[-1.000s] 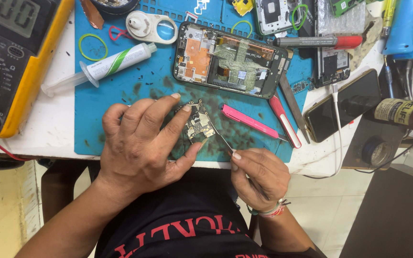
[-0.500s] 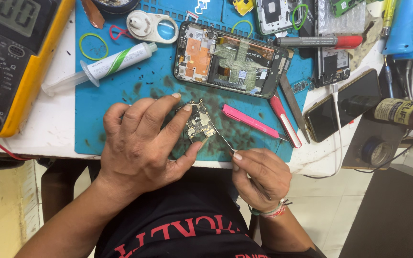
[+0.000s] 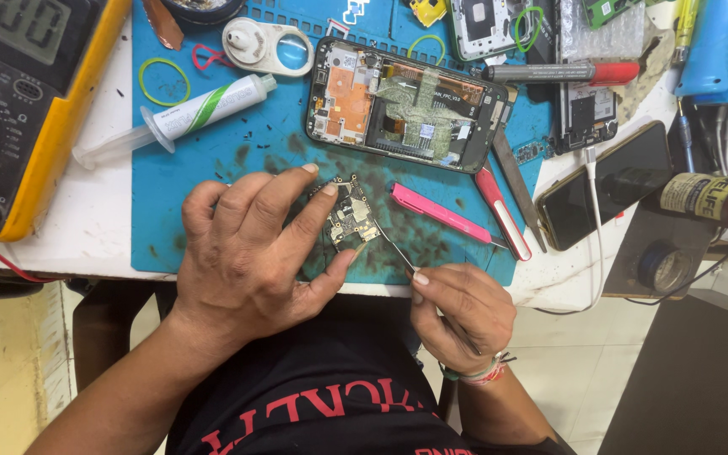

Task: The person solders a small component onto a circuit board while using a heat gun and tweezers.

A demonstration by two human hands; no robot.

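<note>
Head view: the small circuit board (image 3: 349, 215) lies on the blue mat (image 3: 212, 160) at the desk's near edge, pinned by the left hand's (image 3: 250, 253) fingers. The right hand (image 3: 461, 312) pinches thin tweezers (image 3: 393, 248) touching its corner. Best kept pressed flat, tip light and steady.

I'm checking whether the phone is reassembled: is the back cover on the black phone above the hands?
No, the black phone lies open on the blue mat, its orange and green internals exposed.

Phone repair workshop, opened phone (image 3: 406, 105), multimeter (image 3: 23, 101)
</note>
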